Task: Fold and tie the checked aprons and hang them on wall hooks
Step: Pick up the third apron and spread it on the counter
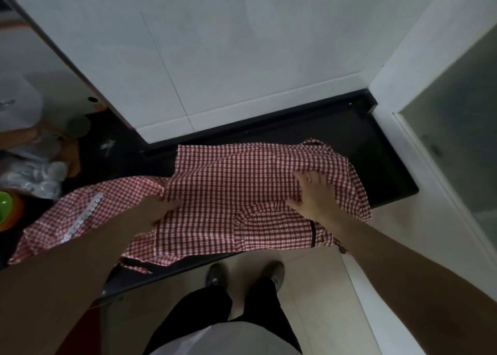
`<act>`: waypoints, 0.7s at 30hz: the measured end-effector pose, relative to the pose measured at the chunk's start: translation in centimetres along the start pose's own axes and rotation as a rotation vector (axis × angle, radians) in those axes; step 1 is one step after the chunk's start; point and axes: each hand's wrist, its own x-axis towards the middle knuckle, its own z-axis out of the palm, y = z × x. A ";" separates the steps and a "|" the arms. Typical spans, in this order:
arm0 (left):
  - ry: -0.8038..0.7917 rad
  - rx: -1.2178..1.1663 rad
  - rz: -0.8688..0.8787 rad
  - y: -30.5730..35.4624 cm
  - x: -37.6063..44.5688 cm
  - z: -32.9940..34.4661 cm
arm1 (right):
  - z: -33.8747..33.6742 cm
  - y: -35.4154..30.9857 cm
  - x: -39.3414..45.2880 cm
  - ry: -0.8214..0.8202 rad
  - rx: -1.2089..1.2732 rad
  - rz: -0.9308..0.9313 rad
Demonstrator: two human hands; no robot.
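Note:
A red-and-white checked apron [228, 182] lies spread over the black counter [376, 145], its front edge hanging past the counter's lip. A ruffled pocket with a black strap sits at its near right. My right hand [313, 193] presses flat on the cloth with fingers spread. My left hand [158, 211] grips a fold of the apron at its left side. A second checked piece [80, 217] with a white lace strip lies to the left, partly under my left forearm.
White wall tiles rise behind the counter. At the far left stand a clear plastic bag [35, 177], a green bowl [5, 204] and a white container [18, 96]. A white door frame [419, 150] borders the right. My shoes [244, 274] stand on the tiled floor below.

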 end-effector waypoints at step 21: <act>0.517 0.046 0.163 1.2 -0.2 -2.9 | 2.0 -3.8 1.5 -0.172 0.006 -0.025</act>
